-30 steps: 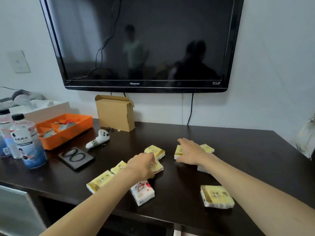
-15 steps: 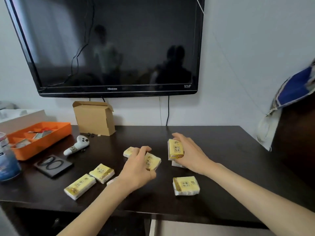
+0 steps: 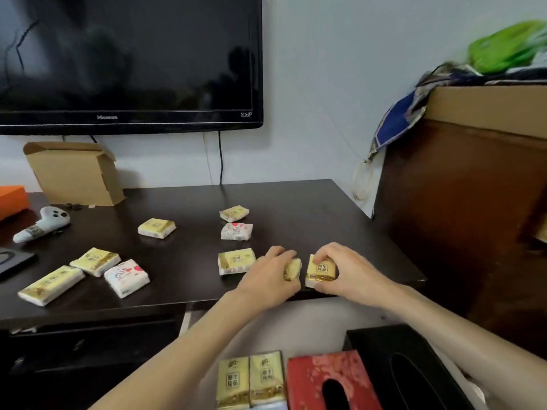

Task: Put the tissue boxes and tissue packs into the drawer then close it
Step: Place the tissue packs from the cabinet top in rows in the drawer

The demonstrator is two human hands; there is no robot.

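Two yellow tissue packs (image 3: 250, 380) stand in the open drawer (image 3: 299, 329) nearest the camera, beside a red tissue box (image 3: 331, 380) and a black tissue box (image 3: 405, 371) to its right. Just beyond, at the near edge of the tabletop (image 3: 296, 199), the left hand (image 3: 272, 279) curls around one yellow pack (image 3: 291, 269) and the right hand (image 3: 349, 272) pinches another pack (image 3: 321, 270). More packs lie scattered farther left, with a white controller (image 3: 41, 223) and a cardboard box (image 3: 74, 173) below the television (image 3: 130, 60).
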